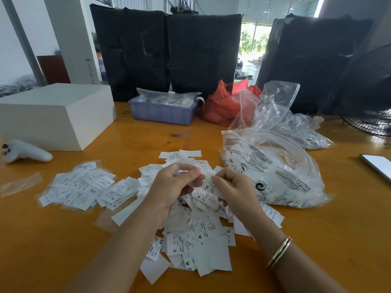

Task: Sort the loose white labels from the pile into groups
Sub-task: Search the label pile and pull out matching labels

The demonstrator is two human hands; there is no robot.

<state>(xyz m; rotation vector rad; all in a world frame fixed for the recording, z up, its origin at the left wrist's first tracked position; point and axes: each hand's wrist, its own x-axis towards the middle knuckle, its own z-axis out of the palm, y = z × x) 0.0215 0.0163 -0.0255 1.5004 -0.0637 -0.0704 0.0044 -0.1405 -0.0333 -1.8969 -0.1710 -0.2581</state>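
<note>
A big pile of loose white size labels [196,240] lies on the wooden table [63,240] in front of me, printed with letters such as S, M and XL. A second, flatter group of labels [84,187] sits to the left, and a small one [182,155] lies further back. My left hand [171,187] and my right hand [234,187] meet above the middle of the pile. Both pinch the same white label marked XL [208,185], the left at its upper left, the right at its right edge.
A clear printed plastic bag [275,166] lies right of the pile. Behind stand a white box [55,115], a blue crate [163,112] and a red bag [222,106]. A white controller [25,153] lies at the left, a phone [378,166] at the right edge.
</note>
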